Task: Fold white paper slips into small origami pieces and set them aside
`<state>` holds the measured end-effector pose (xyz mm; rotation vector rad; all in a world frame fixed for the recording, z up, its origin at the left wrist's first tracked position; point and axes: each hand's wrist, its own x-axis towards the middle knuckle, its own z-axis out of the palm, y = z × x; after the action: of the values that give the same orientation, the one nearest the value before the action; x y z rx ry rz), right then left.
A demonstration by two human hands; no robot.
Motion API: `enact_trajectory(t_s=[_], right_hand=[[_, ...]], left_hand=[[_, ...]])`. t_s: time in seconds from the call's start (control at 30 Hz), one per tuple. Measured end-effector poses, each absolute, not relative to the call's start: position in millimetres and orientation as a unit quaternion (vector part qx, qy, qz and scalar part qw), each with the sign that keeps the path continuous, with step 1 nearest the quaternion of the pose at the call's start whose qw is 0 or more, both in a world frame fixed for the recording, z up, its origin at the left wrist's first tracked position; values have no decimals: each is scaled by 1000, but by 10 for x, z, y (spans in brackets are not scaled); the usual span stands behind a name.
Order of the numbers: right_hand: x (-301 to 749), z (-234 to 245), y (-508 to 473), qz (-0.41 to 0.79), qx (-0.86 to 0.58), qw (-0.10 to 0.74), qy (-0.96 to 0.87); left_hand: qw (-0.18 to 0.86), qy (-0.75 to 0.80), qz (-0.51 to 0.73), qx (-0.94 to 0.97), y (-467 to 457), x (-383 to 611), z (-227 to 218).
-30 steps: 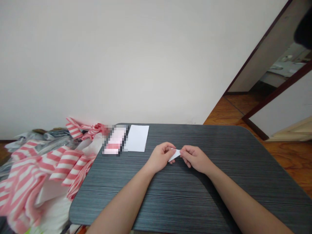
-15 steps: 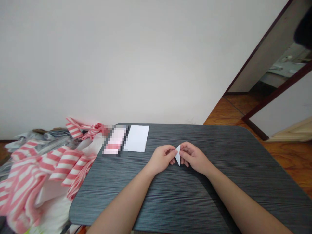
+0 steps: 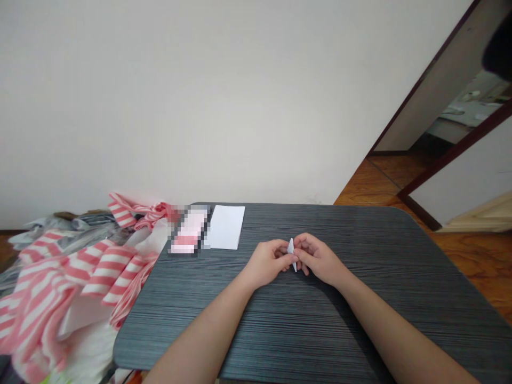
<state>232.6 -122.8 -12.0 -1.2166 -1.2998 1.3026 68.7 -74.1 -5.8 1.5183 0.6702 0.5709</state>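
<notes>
"So, what do we enter under grip?"

"Left hand: thumb and fingers pinched closed on one small white paper piece. Right hand: thumb and fingers likewise closed, at its right edge."

"And its place?"

"Between our two hands, pointed, turned nearly edge-on to us, over the dark table."

Fingers hide part of the small white piece. Pixelation obscures the rectangular object. The bottom edge cuts both forearms, the left edge the cloth pile; the cropped dark shape, right, is blurred.
</notes>
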Motion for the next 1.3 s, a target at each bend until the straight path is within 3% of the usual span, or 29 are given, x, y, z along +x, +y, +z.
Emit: enact_trajectory(t_s=[0.2,0.47,0.8,1.3], right_hand=[[2348,-158,-1239,506,-507,438,-542],[2382,-104,-1259,371,-565,382,-631],[2385,-66,-1267,338,-567,363,-657],[2443,-152,-1259,360,-539,423,-633]], left_hand=[[653,288,251,654,-727,687,-71],[654,293,258,647,-713,698,-91],[673,291,264,626,-693,683,-67],[698,282,281,596,-659,668,-78]])
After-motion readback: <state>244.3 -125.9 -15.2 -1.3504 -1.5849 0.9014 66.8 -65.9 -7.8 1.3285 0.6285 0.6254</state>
